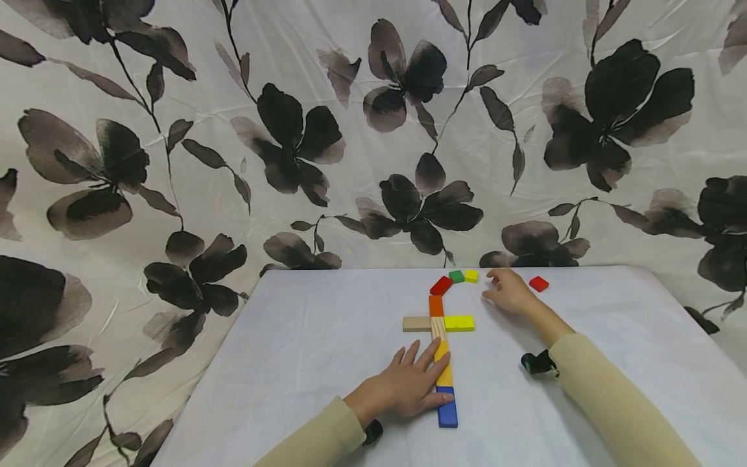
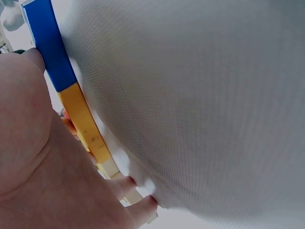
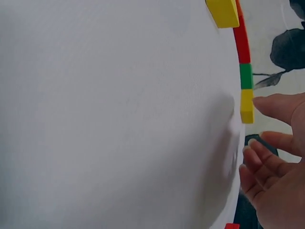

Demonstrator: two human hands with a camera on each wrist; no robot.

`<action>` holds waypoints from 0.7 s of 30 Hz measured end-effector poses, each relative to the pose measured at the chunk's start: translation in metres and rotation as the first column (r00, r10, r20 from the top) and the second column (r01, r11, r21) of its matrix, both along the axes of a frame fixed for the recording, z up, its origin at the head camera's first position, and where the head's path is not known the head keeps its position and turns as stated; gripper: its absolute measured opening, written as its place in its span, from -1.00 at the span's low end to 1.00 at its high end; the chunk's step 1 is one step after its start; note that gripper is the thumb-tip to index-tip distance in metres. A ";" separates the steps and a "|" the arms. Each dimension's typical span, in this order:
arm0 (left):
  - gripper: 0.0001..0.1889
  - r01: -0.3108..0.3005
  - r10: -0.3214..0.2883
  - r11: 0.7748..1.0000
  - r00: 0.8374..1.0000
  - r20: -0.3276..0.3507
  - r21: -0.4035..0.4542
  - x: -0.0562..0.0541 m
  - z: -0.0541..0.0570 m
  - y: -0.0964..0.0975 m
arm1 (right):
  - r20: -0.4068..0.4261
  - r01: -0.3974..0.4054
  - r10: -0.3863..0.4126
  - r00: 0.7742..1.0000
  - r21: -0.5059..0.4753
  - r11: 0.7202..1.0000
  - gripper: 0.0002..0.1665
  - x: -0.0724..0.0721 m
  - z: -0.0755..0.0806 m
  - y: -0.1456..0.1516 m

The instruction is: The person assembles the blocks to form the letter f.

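My left hand (image 1: 411,383) lies with spread fingers along a column of blocks. Its thumb touches the blue block (image 1: 447,416) at the near end, and its fingers reach over the orange-yellow block (image 1: 445,376) to the plain wood block (image 1: 438,329). Farther up come an orange block (image 1: 436,305), a tilted red block (image 1: 441,285), a green block (image 1: 456,277) and a small yellow block (image 1: 471,276), curving right. Just right of that yellow block hovers my right hand (image 1: 510,292), fingers loosely bent and apart, nothing between them in the right wrist view.
A tan block (image 1: 416,323) and a long yellow block (image 1: 460,323) stick out sideways from the column. One loose red block (image 1: 539,283) lies beyond the right hand, near the back edge of the white table (image 1: 327,363). Flower-patterned cloth (image 1: 350,143) hangs behind.
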State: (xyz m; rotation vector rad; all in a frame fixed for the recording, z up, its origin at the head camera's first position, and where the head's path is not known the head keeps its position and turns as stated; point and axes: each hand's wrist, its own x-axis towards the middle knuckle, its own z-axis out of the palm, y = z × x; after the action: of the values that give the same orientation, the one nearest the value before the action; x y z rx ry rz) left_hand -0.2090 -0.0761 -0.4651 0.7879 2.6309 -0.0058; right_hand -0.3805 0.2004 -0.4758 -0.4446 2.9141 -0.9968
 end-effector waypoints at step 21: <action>-0.13 0.016 -0.015 1.000 1.000 -0.005 0.008 0.002 0.001 -0.001 | -0.141 0.054 -0.049 0.989 0.036 0.998 -0.53 0.030 0.013 0.055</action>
State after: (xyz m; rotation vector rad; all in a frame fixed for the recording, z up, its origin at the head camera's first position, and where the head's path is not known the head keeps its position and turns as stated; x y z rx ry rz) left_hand -0.2072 -0.0771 -0.4637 0.8119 2.6312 -0.0022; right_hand -0.3500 0.2551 -0.4627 -0.4582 3.0792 -0.9484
